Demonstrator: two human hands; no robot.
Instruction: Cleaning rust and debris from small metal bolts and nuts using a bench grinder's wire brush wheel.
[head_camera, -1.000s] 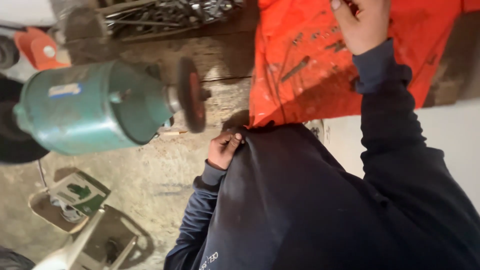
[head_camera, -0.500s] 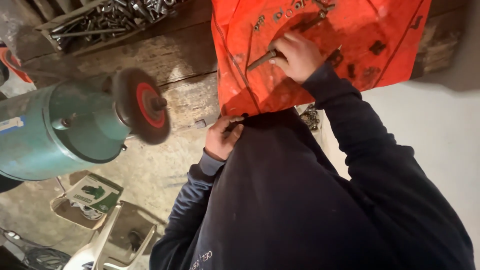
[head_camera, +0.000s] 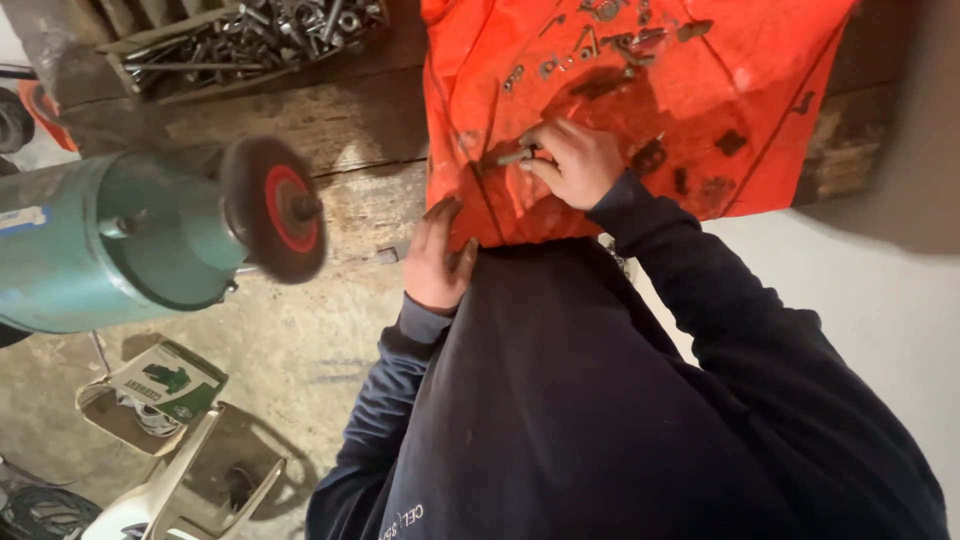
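Two bare hands work at the edge of an orange sheet (head_camera: 760, 90) spread over a rough wooden bench (head_camera: 340, 110); the right hand (head_camera: 572, 160) lies on the sheet with its fingers curled round a small grey metal piece (head_camera: 514, 156), the tip of which pokes out to the left of the fingertips, and whether that piece is a bolt or a short bar cannot be told; the left hand (head_camera: 437, 262) rests at the lower left corner of the sheet, fingers stretched out and holding nothing, its fingertips touching the orange edge where it hangs over the bench front; dark sleeves and a dark sweatshirt (head_camera: 600, 420) fill the lower middle of the view. Scattered small metal parts (head_camera: 610, 40) lie on the upper part of the sheet, well apart from the gripped piece; a wooden tray of bolts and nuts (head_camera: 250, 35) sits at the back of the bench, to the left of the sheet; a green bench grinder (head_camera: 110, 240) with a round wheel with a red centre (head_camera: 275, 208) stands to the left, near the left hand but apart from it; below it, a green and white carton (head_camera: 165, 385) lies on the concrete floor.
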